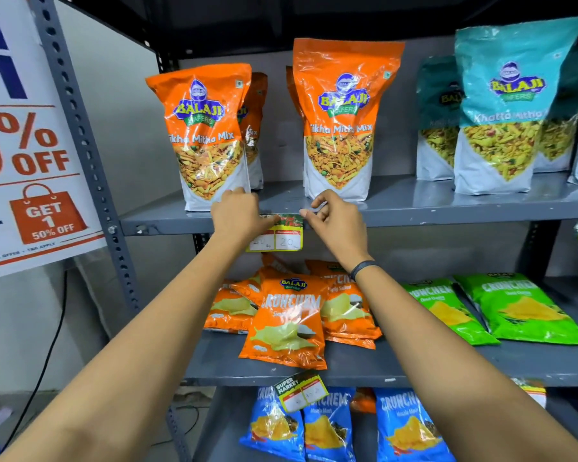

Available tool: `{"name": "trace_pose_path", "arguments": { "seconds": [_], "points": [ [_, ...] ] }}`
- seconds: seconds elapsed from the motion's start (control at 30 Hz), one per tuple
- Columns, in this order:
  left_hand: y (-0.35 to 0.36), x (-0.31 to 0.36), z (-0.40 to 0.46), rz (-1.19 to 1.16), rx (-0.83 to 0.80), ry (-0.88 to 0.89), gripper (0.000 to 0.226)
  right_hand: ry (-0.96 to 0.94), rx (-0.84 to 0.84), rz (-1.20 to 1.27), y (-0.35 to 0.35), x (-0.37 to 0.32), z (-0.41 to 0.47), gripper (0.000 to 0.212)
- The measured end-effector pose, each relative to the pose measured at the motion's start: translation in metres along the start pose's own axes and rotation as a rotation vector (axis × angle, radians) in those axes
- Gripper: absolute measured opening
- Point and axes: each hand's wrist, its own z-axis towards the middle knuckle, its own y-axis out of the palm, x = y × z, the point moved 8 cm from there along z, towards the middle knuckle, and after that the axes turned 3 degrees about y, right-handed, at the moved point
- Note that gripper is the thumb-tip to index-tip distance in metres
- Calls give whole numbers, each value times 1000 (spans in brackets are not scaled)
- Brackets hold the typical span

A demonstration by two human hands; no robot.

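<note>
A yellow price tag [282, 236] with a green and red top hangs from the front edge of the grey upper shelf [447, 213]. My left hand [239, 216] lies over the tag's top left part, its fingers reaching up onto the shelf beside an orange Tikha Mitha Mix bag [207, 135]. My right hand [332, 221] has curled fingers, and its thumb and forefinger pinch the tag's top right corner. A dark band sits on my right wrist. A second orange mix bag [342, 118] stands just behind my right hand.
Teal Khatta Mitha bags [504, 108] stand to the right on the upper shelf. The middle shelf holds orange Crunchem packets [286, 325] and green ones [521, 308]; blue packets [404, 428] lie below. A discount poster [30, 155] hangs on the left upright.
</note>
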Motion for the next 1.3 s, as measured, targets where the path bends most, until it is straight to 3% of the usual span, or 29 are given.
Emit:
{"name": "trace_pose_path", "arguments": {
  "seconds": [0.1, 0.2, 0.33, 0.47, 0.57, 0.67, 0.87, 1.0, 1.1, 1.23, 1.3],
  "points": [
    [-23, 32, -14, 79, 252, -2, 46, -11, 121, -1, -44, 20, -5, 16],
    [-32, 113, -29, -32, 454, 218, 26, 10, 267, -46, -99, 57, -9, 16],
    [14, 230, -32, -395, 103, 293, 29, 74, 498, -115, -184, 122, -14, 13],
    [65, 349, -30, -500, -165, 342, 37, 57, 692, -259, -278, 186, -16, 15],
    [98, 422, -21, -639, -342, 288, 49, 47, 740, -407, -328, 229, -7, 18],
    [109, 478, -13, -787, -394, 215, 60, 114, 633, -487, -356, 277, 11, 24],
    [102, 509, 2, -791, -243, 108, 53, -101, 311, -318, -362, 307, 42, 28],
    [90, 514, 4, -721, -222, 133, 49, 68, 151, -88, -366, 326, 69, 18],
    [79, 517, 7, -727, -237, 131, 56, 179, -36, -49, -362, 334, 87, 10],
    [66, 515, 15, -697, -212, 164, 56, 190, -64, -20, -365, 338, 93, 3],
    [65, 508, 19, -618, -183, 176, 52, 152, -28, 25, -369, 335, 86, 12]
  ]
}}
